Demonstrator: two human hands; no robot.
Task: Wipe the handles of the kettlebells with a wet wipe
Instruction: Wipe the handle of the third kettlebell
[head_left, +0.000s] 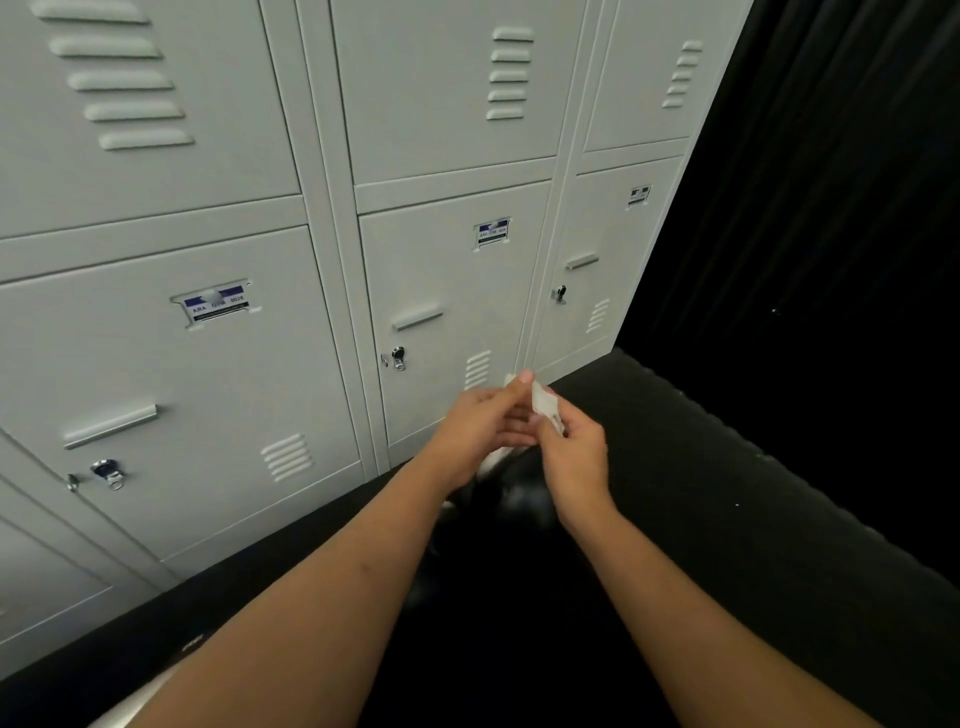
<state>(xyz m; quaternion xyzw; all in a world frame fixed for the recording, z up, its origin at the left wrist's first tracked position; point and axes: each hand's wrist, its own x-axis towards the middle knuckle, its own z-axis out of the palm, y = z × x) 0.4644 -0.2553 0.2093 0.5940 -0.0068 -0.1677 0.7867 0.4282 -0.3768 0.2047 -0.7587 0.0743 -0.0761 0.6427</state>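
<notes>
Close together, both hands meet before the lowest row of grey lockers. The left hand pinches the top of a white wet wipe between thumb and curled fingers; the right hand pinches its lower edge. Below them, on the dark floor, lies a glossy black shape, too dim to identify.

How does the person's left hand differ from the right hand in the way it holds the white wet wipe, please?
The left hand reaches higher, its fingertips at the top edge of the white wet wipe; the right hand sits lower, at the wipe's bottom edge. The left hand's fingers stretch out further; the right hand's curl tighter. Both pinch the wipe.
</notes>
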